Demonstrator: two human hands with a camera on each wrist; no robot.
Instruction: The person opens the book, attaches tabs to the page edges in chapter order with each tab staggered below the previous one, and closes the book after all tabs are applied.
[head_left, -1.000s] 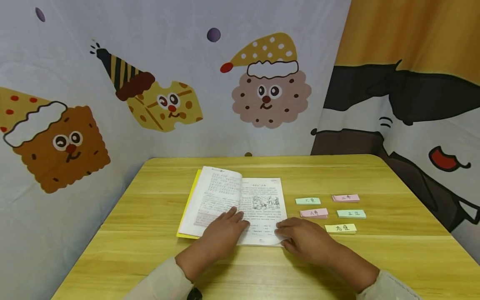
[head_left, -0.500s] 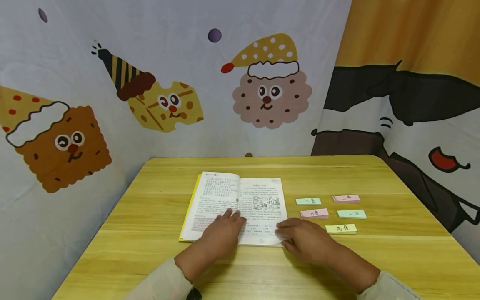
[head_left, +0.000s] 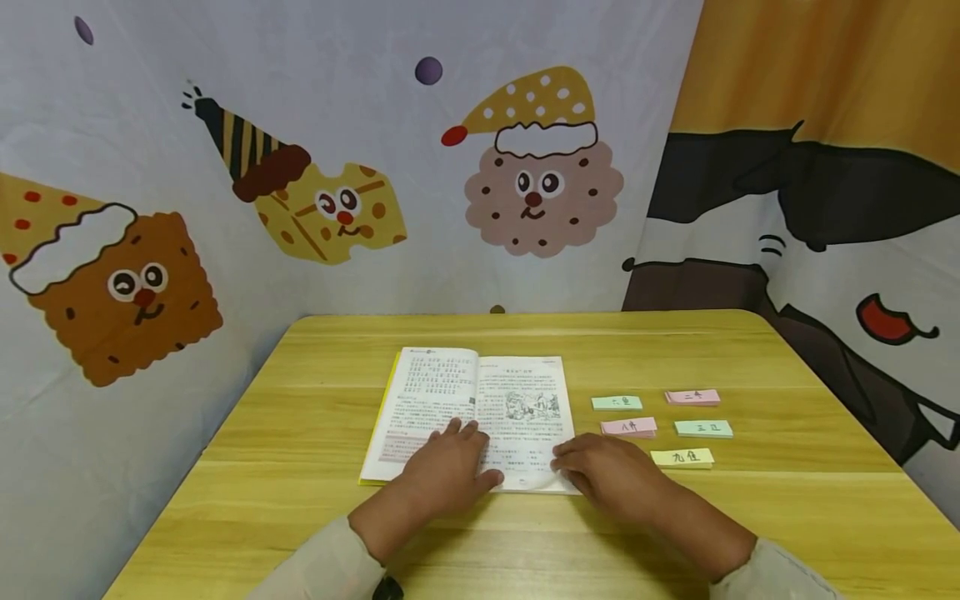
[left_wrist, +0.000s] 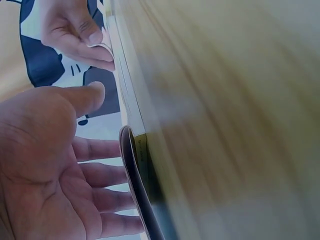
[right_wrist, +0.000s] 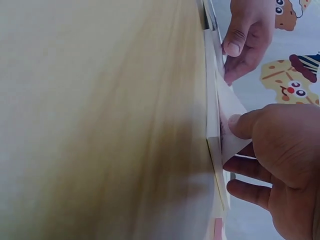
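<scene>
An open book with printed pages and a yellow cover edge lies on the table in the head view. My left hand rests on its left page near the gutter, fingers fairly straight, thumb spread to the right. In the left wrist view, the fingers of this left hand reach over a page that curves up from the book's edge. At the lower right corner, my right hand pinches the lifted page corner. The right wrist view has the thumb on the corner's underside and fingers behind it.
Right of the book lie several folded paper slips with handwriting: green, pink and yellow among them. The wooden table ends at the back against a cartoon-printed curtain.
The left page has settled flatter and the book's left side has shifted slightly. My left thumb has spread rightward. The lower right page corner has curled up at my right hand.
</scene>
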